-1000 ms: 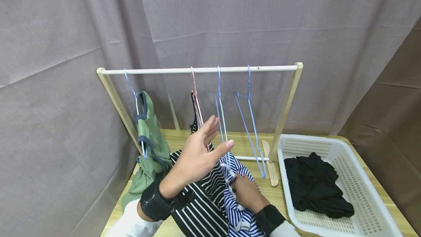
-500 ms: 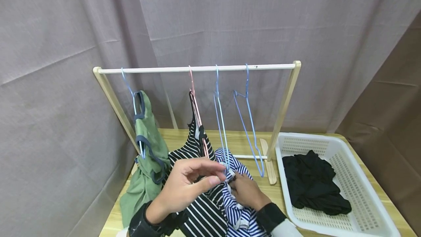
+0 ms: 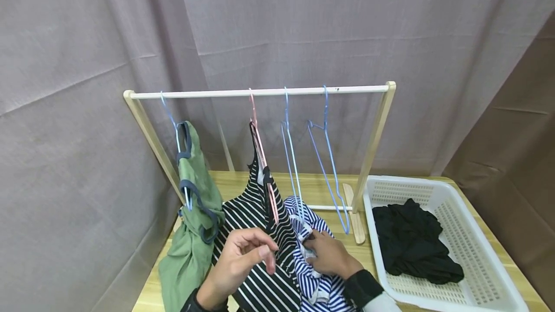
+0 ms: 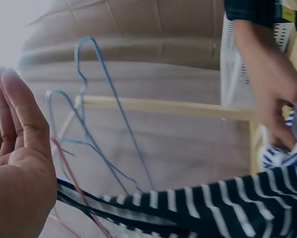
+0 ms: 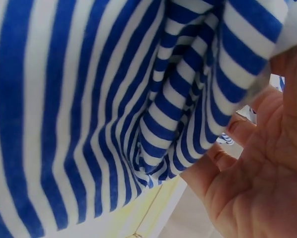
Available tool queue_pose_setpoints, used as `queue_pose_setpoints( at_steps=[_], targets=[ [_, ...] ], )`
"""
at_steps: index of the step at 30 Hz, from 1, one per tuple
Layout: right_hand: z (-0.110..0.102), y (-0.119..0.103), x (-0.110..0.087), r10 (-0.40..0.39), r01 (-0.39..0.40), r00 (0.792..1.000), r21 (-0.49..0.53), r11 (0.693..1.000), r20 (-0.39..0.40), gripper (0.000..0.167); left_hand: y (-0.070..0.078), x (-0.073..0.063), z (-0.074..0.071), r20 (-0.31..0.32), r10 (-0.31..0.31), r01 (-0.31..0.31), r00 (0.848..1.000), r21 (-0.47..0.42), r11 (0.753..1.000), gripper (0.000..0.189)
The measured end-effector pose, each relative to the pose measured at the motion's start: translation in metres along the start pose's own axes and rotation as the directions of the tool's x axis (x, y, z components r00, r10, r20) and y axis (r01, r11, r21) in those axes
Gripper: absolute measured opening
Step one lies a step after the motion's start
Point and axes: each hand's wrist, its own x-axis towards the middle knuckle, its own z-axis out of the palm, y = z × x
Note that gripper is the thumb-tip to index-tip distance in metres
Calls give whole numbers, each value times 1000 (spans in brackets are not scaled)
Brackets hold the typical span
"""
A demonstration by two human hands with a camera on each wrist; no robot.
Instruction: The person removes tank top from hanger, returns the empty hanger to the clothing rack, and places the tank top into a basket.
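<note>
The free left hand (image 3: 240,260), loosely bent, is near the black striped top (image 3: 270,288); the right hand (image 3: 330,255) apparently grips the blue shirt (image 3: 312,285) at right.

Blue-striped garment (image 3: 309,280) cut off below, basket (image 3: 470,249) cropped at bottom

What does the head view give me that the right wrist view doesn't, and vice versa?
Only the head view: the left hand, black-striped top, green top, rack and black cloth.

Only the right wrist view: the palm side of the right hand, and a close look into the folds of the blue-striped shirt.

Both: the right hand and the blue-striped shirt.
</note>
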Motion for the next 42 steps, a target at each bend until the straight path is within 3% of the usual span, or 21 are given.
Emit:
queue_pose_setpoints(
  at_steps=[4, 7, 18, 25, 29, 33, 38, 40, 42],
  targets=[
    [-1, 0, 1, 17, -17, 1000, -3, 1000, 8, 43, -5, -5, -4, -71, -51, 48, 996, -45, 998, 27],
    [-3, -1, 3, 34, -34, 999, -12, 999, -7, 43, -6, -4, -8, -96, -70, 68, 993, -31, 997, 34],
    [-1, -7, 5, 43, -44, 998, -20, 999, -37, 39, -12, -17, -11, -163, -186, 187, 969, -8, 982, 27],
    [8, -11, 6, 52, -52, 997, -12, 999, -57, 35, -12, -23, -12, -186, -194, 196, 963, -4, 981, 20],
    [8, -12, 7, 53, -52, 996, 10, 999, -65, 35, -14, -26, -12, -184, -204, 203, 962, -24, 979, 31],
    [10, -8, 7, 7, 6, 994, 114, 993, -109, 35, -15, -29, -11, -191, -210, 207, 959, -36, 978, 32],
    [21, 4, 9, -86, 125, 971, 169, 978, -222, 33, -17, -33, -11, -201, -206, 201, 958, -43, 979, 31],
    [23, 4, 9, -86, 129, 966, 164, 978, -243, 32, -18, -33, -11, -201, -203, 199, 958, -43, 979, 31],
    [21, 0, 9, -51, 94, 974, 191, 977, -220, 26, -19, -33, -11, -201, -199, 195, 959, -42, 980, 31]
  ],
)
